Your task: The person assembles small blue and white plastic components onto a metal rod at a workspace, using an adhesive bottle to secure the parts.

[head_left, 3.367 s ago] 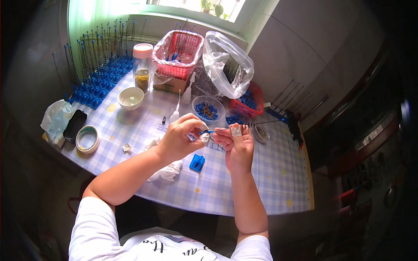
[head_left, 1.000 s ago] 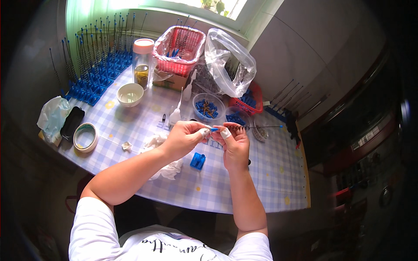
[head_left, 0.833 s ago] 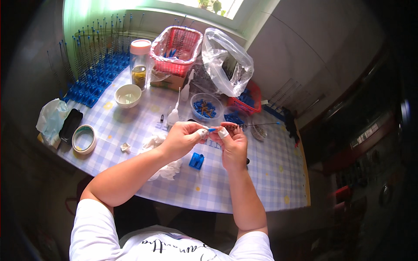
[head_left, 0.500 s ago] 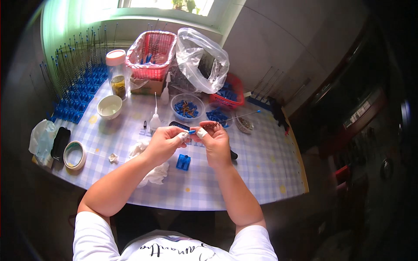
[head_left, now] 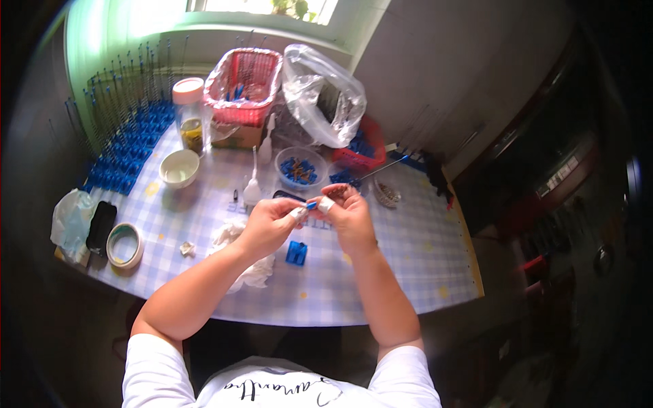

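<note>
My left hand (head_left: 271, 223) is closed in a pinch on a small blue plastic piece (head_left: 311, 205), above the middle of the table. Close against it, my right hand (head_left: 348, 216) is also closed, with white tape around a finger. From its fingers a thin dark rod (head_left: 384, 168) with a blue tip slants up to the right; the coil along the rod near the fingers is partly hidden. Whether rod and blue piece touch cannot be made out. Below the hands, a blue block (head_left: 296, 253) stands on the checked cloth.
Behind the hands are a bowl of blue and brass-coloured parts (head_left: 300, 169), a white squeeze bottle (head_left: 252, 189) and a red basket (head_left: 243, 87). Many rods in blue blocks (head_left: 126, 153) fill the left rear. A tape roll (head_left: 125, 246) and crumpled tissue (head_left: 253, 270) lie left of the hands.
The whole view has shifted slightly, with the tabletop things sitting a little further right. Both hands stay together at the blue piece, and the rod still points up to the right.
</note>
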A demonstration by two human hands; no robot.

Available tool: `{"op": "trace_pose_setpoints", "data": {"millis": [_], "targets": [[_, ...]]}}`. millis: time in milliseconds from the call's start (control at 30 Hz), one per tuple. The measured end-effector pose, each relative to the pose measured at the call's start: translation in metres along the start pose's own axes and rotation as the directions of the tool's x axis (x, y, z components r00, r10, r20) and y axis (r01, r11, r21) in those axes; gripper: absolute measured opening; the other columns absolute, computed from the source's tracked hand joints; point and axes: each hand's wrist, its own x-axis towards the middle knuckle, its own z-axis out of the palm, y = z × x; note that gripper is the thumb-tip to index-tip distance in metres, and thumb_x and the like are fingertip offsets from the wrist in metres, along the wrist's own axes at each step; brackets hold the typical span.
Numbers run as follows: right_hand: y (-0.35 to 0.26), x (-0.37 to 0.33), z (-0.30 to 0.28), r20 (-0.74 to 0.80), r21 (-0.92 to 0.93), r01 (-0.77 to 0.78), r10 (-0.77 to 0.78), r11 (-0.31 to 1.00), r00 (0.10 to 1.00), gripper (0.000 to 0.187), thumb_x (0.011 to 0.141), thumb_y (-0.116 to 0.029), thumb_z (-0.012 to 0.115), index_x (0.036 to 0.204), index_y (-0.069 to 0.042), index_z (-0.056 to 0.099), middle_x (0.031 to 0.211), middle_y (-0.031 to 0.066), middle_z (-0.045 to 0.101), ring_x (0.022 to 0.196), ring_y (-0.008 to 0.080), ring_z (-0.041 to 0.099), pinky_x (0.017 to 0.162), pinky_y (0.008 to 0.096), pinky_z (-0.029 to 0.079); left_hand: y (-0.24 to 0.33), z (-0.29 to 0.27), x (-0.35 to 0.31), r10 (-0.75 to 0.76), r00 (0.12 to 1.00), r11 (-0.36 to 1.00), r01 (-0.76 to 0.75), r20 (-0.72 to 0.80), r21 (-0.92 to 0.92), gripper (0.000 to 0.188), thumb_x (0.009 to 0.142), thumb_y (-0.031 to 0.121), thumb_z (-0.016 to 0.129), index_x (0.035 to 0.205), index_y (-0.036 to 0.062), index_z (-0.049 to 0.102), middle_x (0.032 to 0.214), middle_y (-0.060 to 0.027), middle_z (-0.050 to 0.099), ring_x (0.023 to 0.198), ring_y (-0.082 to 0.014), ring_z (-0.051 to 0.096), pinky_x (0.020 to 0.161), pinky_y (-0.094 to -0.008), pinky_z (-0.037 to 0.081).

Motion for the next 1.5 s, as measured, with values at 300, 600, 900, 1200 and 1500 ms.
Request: {"op": "trace_pose_setpoints", "data": {"millis": [300, 600, 900, 1200, 1500], "targets": [[-0.014, 0.001, 0.004, 0.014, -0.058, -0.037, 0.038, 0.998, 0.999, 0.022, 0.083, 0.002, 0.06, 0.101, 0.0, 0.049, 0.093, 0.0137, 0.064, 0.085, 0.0177, 0.064, 0.077, 0.0308, 0.054, -0.002, 0.0, 0.005, 0.091, 0.996, 0.985, -0.087, -0.019, 0.152, 0.015, 0.088, 0.008, 0.059, 0.097, -0.0025, 0.065, 0.078, -0.0025, 0.064, 0.071, -0.0064, 0.056, 0.064, -0.0219, 0.046], [-0.007, -0.021, -0.022, 0.004, -0.115, 0.026, -0.025, 0.993, 1.0, 0.02, 0.083, 0.004, 0.058, 0.1, 0.0, 0.05, 0.093, 0.0127, 0.063, 0.088, 0.0191, 0.064, 0.078, 0.0331, 0.055, 0.026, -0.002, -0.008, -0.073, 0.99, 0.929, 0.023, 0.123, 0.368, 0.022, 0.079, 0.001, 0.057, 0.099, -0.0008, 0.066, 0.084, -0.0046, 0.064, 0.069, -0.0083, 0.056, 0.065, -0.0238, 0.047], [-0.001, -0.024, -0.037, 0.06, -0.133, 0.002, 0.006, 0.991, 0.998, 0.019, 0.083, 0.003, 0.058, 0.1, -0.001, 0.05, 0.091, 0.0136, 0.064, 0.087, 0.0183, 0.064, 0.076, 0.0319, 0.054, 0.036, -0.013, -0.008, -0.275, 0.918, 0.656, -0.038, 0.286, 0.753, 0.03, 0.07, 0.008, 0.063, 0.1, 0.0023, 0.067, 0.098, -0.0112, 0.062, 0.08, -0.0217, 0.062, 0.072, -0.0333, 0.049], [-0.002, -0.027, -0.034, 0.079, -0.119, -0.013, 0.022, 0.993, 0.997, 0.021, 0.083, 0.004, 0.057, 0.101, -0.001, 0.048, 0.091, 0.0126, 0.064, 0.088, 0.018, 0.063, 0.078, 0.0316, 0.054, 0.016, -0.007, -0.004, -0.156, 0.936, 0.74, -0.101, 0.316, 0.665, 0.024, 0.071, 0.004, 0.066, 0.095, 0.0011, 0.066, 0.088, -0.0088, 0.06, 0.074, -0.0179, 0.06, 0.063, -0.0309, 0.046], [-0.007, -0.032, -0.035, 0.076, -0.159, 0.086, -0.075, 0.984, 0.994, 0.021, 0.083, 0.006, 0.055, 0.101, -0.002, 0.048, 0.093, 0.0128, 0.062, 0.09, 0.0186, 0.063, 0.08, 0.0323, 0.054, 0.014, 0.003, -0.005, -0.175, 0.95, 0.875, 0.031, 0.257, 0.484, 0.028, 0.078, 0.009, 0.058, 0.104, 0.0001, 0.062, 0.09, -0.0158, 0.067, 0.075, -0.0205, 0.063, 0.069, -0.0326, 0.049]]}}
